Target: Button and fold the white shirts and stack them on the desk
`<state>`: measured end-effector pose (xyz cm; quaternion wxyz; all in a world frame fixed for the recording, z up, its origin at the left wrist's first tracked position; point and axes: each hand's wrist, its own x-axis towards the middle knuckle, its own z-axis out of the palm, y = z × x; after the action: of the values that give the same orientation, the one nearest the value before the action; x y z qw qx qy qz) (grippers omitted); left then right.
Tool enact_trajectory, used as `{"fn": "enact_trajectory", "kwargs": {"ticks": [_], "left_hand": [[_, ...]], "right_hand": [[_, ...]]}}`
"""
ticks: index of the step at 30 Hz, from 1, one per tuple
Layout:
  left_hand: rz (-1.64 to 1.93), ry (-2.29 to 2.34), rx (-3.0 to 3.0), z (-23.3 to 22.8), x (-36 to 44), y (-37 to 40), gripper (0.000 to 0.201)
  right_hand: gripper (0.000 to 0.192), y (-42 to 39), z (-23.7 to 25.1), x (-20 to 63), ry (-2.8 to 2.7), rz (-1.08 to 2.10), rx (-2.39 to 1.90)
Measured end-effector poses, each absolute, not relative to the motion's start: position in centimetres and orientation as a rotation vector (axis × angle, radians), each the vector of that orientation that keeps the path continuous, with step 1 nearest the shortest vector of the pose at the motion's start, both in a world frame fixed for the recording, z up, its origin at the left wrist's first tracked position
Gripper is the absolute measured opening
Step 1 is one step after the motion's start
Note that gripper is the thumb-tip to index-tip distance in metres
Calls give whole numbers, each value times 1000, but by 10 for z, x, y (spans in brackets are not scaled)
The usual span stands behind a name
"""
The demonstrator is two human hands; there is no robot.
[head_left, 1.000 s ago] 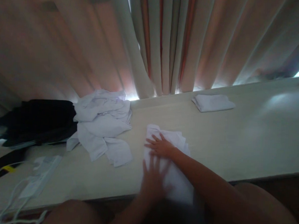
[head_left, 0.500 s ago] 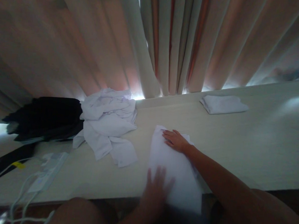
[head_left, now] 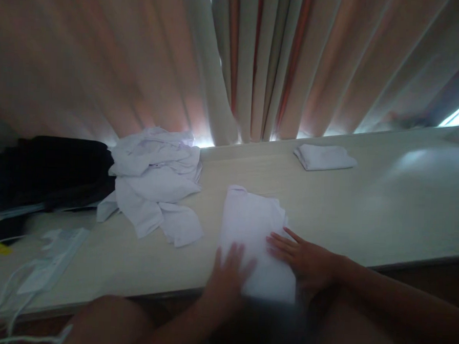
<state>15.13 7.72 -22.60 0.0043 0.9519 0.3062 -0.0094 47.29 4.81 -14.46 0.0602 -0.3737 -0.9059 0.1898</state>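
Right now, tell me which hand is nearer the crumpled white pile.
Left. The left hand is right of the crumpled white pile, closer to the camera; the right hand is farther right, at the right edge of the nearer white cloth.

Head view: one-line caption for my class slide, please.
Left hand and right hand at a folded white cloth, near crumpled white garments on a pale table.

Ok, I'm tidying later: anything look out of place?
Mainly the white cables at lower left, straggling over the edge of the table. The heap of white cloth lies rumpled, unlike the folded cloth at back right. No spill shows.
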Motion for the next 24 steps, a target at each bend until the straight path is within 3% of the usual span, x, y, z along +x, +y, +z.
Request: {"fn": "enact_trajectory", "kwargs": {"ticks": [6,10,15,18,20,24], "left_hand": [[57,897,3092,-230,116,78,76],[51,783,2958,-220,102,76,63],[68,653,2861,-183,76,83,57],[-46,500,2861,-167,61,104,88],[-105,501,2887,-167,59,118,95],[10,609,2980,-183,76,132,82]], "right_hand": [[71,27,-201,452,-2652,170,-1283],[62,19,-214,432,-2568,139,-1370],[47,17,-208,433,-2551,481,-1193],[56,16,-204,448,-2358,743,-1119],[61,15,-205,454,-2187,819,-1130],[58,15,-210,451,-1900,914,-1201]]}}
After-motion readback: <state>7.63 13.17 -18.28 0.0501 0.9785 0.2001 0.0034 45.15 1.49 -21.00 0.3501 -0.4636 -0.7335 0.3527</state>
